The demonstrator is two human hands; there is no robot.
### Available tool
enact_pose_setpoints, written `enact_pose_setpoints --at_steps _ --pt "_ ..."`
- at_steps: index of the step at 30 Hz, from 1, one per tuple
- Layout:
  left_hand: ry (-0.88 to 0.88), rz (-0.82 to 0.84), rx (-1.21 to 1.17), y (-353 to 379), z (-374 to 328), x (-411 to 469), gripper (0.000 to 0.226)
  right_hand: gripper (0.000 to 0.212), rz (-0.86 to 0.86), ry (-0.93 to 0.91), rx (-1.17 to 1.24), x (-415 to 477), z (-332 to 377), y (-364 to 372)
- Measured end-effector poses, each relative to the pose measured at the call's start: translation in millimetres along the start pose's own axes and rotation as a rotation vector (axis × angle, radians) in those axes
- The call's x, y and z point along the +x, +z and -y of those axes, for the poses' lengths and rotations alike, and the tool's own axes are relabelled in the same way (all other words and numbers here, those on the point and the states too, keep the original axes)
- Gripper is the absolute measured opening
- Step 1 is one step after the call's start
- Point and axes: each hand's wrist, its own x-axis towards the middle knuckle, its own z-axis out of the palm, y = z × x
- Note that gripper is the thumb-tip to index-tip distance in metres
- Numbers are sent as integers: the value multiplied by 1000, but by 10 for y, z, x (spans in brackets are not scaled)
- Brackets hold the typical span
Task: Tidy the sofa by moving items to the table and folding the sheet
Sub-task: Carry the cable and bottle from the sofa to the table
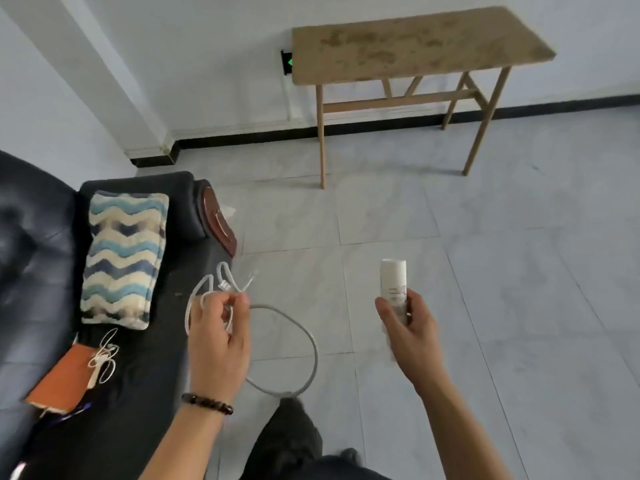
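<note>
While hands (221, 327) hold cable (304, 341), table (415, 43) well apart

We can read no word or number anywhere. The white bottle (393, 285) carries a few lines of small dark print on its side, just above the fingers of the right hand (410, 336) that grips it, but they are too blurred for us to make out. Beside the left end of the table (415, 43), a dark wall plate (286, 62) shows a green arrow-like sign.
</note>
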Motion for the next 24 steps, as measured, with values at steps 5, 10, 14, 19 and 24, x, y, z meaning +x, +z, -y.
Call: enact_pose_setpoints --at_steps 5,10,14,19,24 --pt "-24 21 -52 1014 -229 731 14 22 -52 64 41 1084 -94 -385" --pt "-116 109 -126 2333 -514 1668 18 21 -125 122 -38 2366 73 -988" --pt "-96 223 -193 3208 -1136 2534 35 25 -230 127 -71 3181 568 -1697" --pt "95 362 -283 4196 -2129 3593 39 26 -439 123 -39 4065 933 -2460" --pt "217 439 -295 5450 -2863 4522 33 27 -570 145 43 5254 911 -3069"
